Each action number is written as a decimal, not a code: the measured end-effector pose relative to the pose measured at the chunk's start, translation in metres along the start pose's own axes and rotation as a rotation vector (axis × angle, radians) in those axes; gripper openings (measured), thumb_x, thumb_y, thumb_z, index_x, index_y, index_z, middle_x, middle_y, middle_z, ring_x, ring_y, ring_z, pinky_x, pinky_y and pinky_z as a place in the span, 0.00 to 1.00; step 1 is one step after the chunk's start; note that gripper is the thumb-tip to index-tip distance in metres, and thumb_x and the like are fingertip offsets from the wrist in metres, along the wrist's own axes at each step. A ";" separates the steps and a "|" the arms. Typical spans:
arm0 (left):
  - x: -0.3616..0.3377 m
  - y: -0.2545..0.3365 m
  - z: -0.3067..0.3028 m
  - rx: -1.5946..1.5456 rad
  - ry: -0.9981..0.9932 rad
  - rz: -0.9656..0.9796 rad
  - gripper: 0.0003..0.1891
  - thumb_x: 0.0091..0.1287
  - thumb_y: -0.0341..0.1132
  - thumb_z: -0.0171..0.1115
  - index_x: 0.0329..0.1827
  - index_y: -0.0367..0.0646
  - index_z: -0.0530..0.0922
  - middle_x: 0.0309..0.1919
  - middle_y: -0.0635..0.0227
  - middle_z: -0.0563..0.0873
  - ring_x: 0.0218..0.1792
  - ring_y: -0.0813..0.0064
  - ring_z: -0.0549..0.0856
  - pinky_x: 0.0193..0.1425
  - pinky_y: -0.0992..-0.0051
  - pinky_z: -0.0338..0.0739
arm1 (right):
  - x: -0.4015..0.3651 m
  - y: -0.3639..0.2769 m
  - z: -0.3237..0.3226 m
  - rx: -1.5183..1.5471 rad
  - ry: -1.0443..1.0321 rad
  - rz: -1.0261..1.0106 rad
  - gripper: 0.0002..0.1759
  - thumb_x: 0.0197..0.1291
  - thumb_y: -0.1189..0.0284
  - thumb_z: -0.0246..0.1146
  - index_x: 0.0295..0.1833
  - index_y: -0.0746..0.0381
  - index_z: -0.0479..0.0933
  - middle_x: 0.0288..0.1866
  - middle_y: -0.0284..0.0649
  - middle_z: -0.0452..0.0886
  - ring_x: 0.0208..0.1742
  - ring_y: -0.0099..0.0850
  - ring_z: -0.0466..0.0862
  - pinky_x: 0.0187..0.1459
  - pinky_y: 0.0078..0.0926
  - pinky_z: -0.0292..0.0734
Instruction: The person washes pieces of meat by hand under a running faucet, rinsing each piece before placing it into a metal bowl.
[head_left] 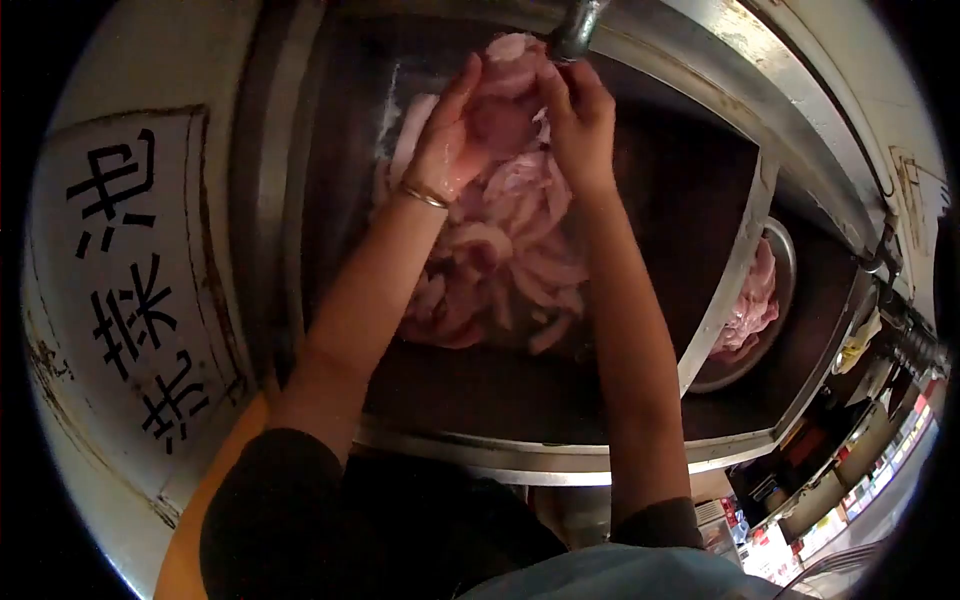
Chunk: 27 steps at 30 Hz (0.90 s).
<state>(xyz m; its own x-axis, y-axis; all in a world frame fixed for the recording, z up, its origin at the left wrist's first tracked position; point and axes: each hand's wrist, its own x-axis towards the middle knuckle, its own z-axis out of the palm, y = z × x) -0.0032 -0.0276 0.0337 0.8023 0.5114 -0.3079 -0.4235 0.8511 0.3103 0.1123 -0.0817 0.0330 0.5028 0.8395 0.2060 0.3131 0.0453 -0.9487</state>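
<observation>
Both my hands are at the far side of a metal sink, just below the faucet (576,32). Between them they hold a pale pink piece of raw meat (508,78). My left hand (452,145) cups it from the left, palm turned inward, with a bangle at the wrist. From the right, the fingers of my right hand (582,125) are bent against the meat's edge. Under and in front of the hands, many strips of raw meat (500,250) lie heaped in the sink basin, some apparently in water.
A metal divider (735,270) separates a second basin on the right, where a round metal bowl (786,285) holds more raw meat (748,310). The sink's front rim (500,460) runs close to my body. A white sign (130,270) with black characters is on the left.
</observation>
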 end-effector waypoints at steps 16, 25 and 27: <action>0.025 0.036 0.020 -0.329 -0.511 0.076 0.13 0.64 0.43 0.49 0.42 0.44 0.73 0.37 0.69 0.78 0.41 0.75 0.77 0.47 0.70 0.72 | -0.030 0.058 0.032 0.641 -0.314 0.414 0.25 0.58 0.59 0.54 0.58 0.60 0.63 0.54 0.35 0.68 0.54 0.28 0.67 0.56 0.25 0.60; -0.004 0.030 -0.002 -0.315 -0.256 0.207 0.14 0.63 0.43 0.51 0.46 0.43 0.73 0.43 0.67 0.79 0.44 0.73 0.77 0.52 0.69 0.72 | -0.006 0.015 0.018 1.258 -0.095 0.671 0.31 0.58 0.50 0.48 0.60 0.60 0.61 0.58 0.38 0.66 0.54 0.32 0.69 0.52 0.33 0.65; -0.018 0.025 0.005 -0.113 0.222 0.376 0.14 0.62 0.41 0.55 0.48 0.46 0.72 0.45 0.72 0.76 0.48 0.76 0.74 0.52 0.73 0.70 | -0.005 0.021 0.008 1.228 -0.014 0.658 0.32 0.58 0.49 0.48 0.60 0.61 0.60 0.57 0.38 0.67 0.50 0.31 0.71 0.47 0.30 0.69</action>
<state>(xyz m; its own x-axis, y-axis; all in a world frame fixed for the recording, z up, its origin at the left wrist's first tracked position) -0.0260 -0.0156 0.0512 0.4798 0.7900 -0.3817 -0.7213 0.6029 0.3410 0.1098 -0.0808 0.0099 0.2694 0.8971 -0.3502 -0.8780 0.0794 -0.4721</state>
